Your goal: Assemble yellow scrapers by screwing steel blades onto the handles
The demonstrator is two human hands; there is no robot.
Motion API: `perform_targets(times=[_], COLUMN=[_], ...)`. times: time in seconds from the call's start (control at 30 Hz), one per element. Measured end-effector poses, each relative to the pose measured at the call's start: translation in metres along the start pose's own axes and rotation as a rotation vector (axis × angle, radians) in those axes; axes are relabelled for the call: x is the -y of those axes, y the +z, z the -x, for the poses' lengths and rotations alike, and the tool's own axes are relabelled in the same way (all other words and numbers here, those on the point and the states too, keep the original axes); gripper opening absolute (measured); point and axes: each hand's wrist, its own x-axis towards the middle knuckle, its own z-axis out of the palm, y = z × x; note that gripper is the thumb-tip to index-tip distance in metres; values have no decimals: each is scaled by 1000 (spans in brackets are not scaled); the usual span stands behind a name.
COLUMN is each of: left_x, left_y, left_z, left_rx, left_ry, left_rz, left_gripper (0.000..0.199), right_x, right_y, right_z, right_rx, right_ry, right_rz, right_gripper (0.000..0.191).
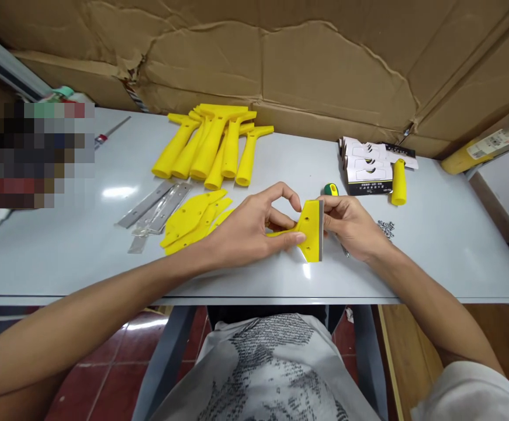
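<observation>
My left hand (pixel 258 225) is closed around the neck of a yellow scraper (pixel 310 231), with the thumb on its flat head. A grey metal blade (pixel 321 231) runs along the head's right edge. My right hand (pixel 350 225) pinches at that blade with thumb and forefinger; exactly where the fingertips grip is partly hidden. Two holes show in the scraper head. Behind my right hand, a screwdriver (pixel 332 189) with a green and yellow handle lies on the table, mostly covered by the hand. Small screws (pixel 386 228) are heaped just right of the hand.
Several yellow scraper handles (pixel 210 146) are piled at the back. Yellow plates (pixel 193 219) and grey blades in plastic (pixel 160 207) lie to the left. Printed boxes (pixel 368 169) and a yellow handle (pixel 398 182) stand back right. Cardboard (pixel 280 64) walls the table's (pixel 83 251) rear.
</observation>
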Motion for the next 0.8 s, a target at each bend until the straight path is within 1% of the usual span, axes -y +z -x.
perform_targets(times=[0.23,0.33,0.47,0.67,0.8], left_x=[0,0,-1,0,0], left_y=[-1,-1,-2,-4,-4], left_z=[-2,-2,-2,-3,-3], left_rx=[-12,-23,-26,-18,-12], left_ry=[-4,3,1,5,-3], left_rz=[1,-6,-5,10,12], left_gripper=[37,36,36,38,37], right_x=[5,6,5,2,-1], right_y=[-1,-1,-1,-2,-2], right_z=[1,0,-1,-2,-4], right_rx=[-28,-4,19,-10,0], right_ry=[-19,-9,-1,-31,-21], right_rz=[-24,-2,-21,-59,-80], right_gripper=[27,29,30,29,32])
